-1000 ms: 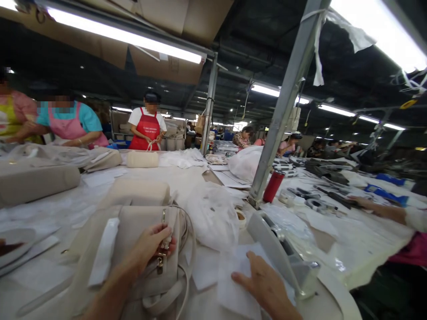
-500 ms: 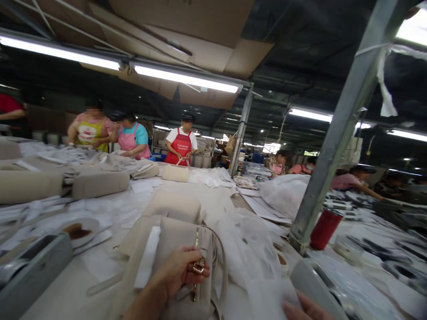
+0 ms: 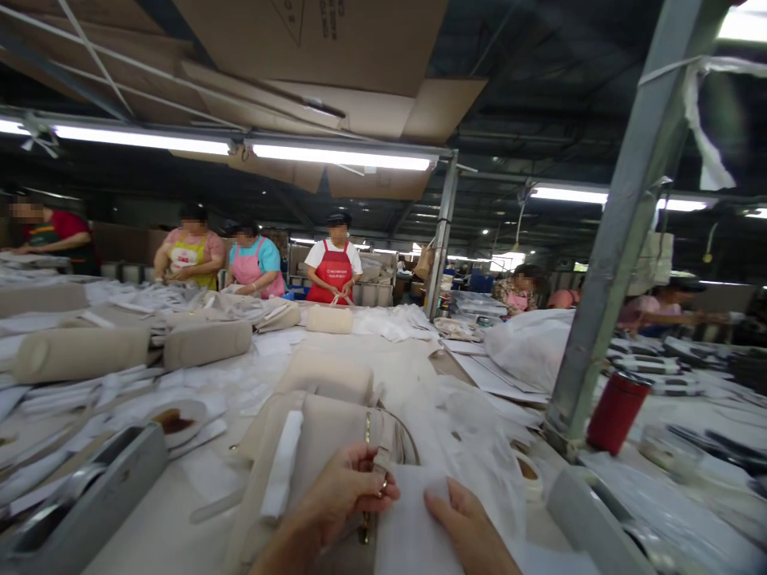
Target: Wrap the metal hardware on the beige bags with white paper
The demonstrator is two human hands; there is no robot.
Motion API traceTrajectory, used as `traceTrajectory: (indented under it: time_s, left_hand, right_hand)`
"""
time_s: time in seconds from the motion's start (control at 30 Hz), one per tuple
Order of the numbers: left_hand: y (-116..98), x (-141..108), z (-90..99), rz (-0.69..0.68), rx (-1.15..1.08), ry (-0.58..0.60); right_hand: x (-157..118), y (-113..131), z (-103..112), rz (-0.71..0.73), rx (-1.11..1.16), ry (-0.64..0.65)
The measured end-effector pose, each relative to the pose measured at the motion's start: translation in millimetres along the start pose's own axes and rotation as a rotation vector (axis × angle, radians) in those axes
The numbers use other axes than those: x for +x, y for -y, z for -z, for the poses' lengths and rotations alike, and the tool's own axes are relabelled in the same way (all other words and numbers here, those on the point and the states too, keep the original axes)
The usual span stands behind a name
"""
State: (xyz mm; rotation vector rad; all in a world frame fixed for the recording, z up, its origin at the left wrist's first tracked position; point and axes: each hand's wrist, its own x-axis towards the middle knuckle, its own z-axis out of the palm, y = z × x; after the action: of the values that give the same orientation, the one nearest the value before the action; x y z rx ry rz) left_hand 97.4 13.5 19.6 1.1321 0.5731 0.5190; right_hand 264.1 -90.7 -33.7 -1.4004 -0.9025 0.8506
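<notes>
beige bag [image 3: 327, 431], gold buckle [image 3: 384, 484], white sheet [image 3: 413, 523], red tumbler [image 3: 617, 414], grey post [image 3: 623, 231], red apron [image 3: 334, 270]

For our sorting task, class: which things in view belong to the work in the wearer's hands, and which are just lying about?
In use:
- beige bag
- metal buckle, in the left hand
- thin white sheet, in the right hand

Seemingly just lying about:
- red tumbler, beside the metal post
- white bundle, behind the post
- grey holder, on the left

Bright tube lights [image 3: 341, 156] and brown cardboard sheets [image 3: 311, 56] under a dark roof [image 3: 557, 88]
</notes>
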Motion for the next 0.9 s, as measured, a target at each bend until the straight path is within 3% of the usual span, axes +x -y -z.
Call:
traceTrajectory:
  time_s: [0.2, 0.43, 0.6, 0.73, 0.83, 0.9]
  left_hand:
    - [-8.4, -1.4, -15.5, -0.015, 0.246, -0.140]
    - [10.9, 2.4, -17.4, -0.044, 0.383, -0.189]
    - [9.0, -8.1, -16.9, -0.206, 0.975, -0.330]
    - [1.2, -18.5, -27.6, -0.261, 1.335, -0.376]
    - [-7.1, -16.8, -27.0, -0.316, 1.277, -0.436]
    - [-11.0, -9.2, -18.7, -0.347, 1.071, -0.503]
  right_hand:
    - [19.4, -5.1, -26.2, 0.005, 0.173, -0.064]
    - [33.1, 18.8, -52.9, -0.049, 0.431, -0.118]
    - [24.5, 30.1, -54.1, -0.052, 0.554, 0.099]
    - [24.4, 30.3, -51.8, -0.071, 0.479, 0.068]
    - [26.6, 33.0, -50.2, -0.098, 0.489, 0.062]
    - [26.9, 34.8, -49.9, -0.136, 0.545, 0.084]
